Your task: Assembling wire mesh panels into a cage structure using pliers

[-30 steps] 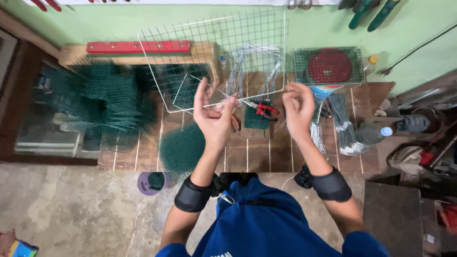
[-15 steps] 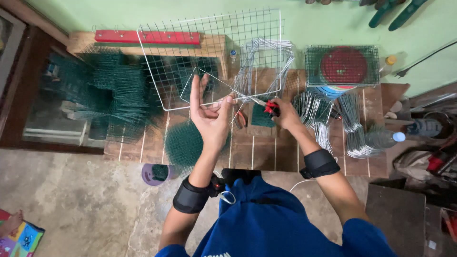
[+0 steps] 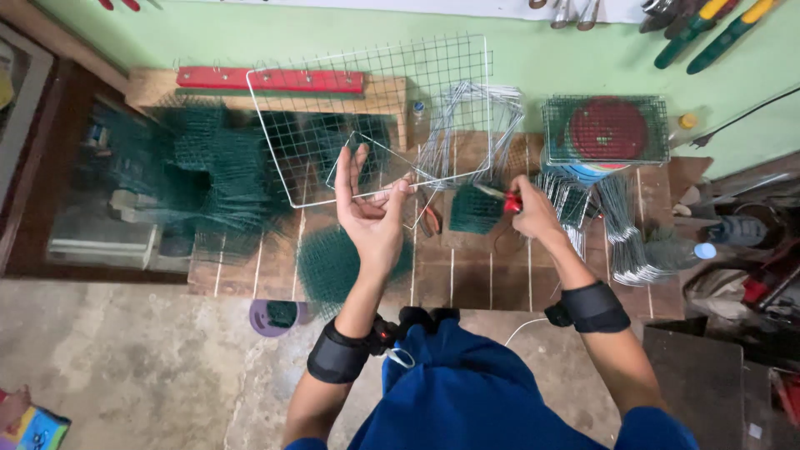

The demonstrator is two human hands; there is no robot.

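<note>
My left hand is raised palm up over the wooden bench and holds a bent rectangular wire frame between thumb and fingers. My right hand reaches down to the bench and grips the red handle of a pair of pliers lying beside a small block of green mesh. A large white wire grid panel stands tilted behind the left hand.
Piles of green mesh cover the left of the bench. Bundles of bent wire pieces lie at right. A wire cage holding a red disc stands at the back right. Another pair of pliers lies mid-bench. Tools hang on the green wall.
My right hand dropped from the wire frame down to the bench and took hold of the red-handled pliers. My left hand stayed up with the wire frame.
</note>
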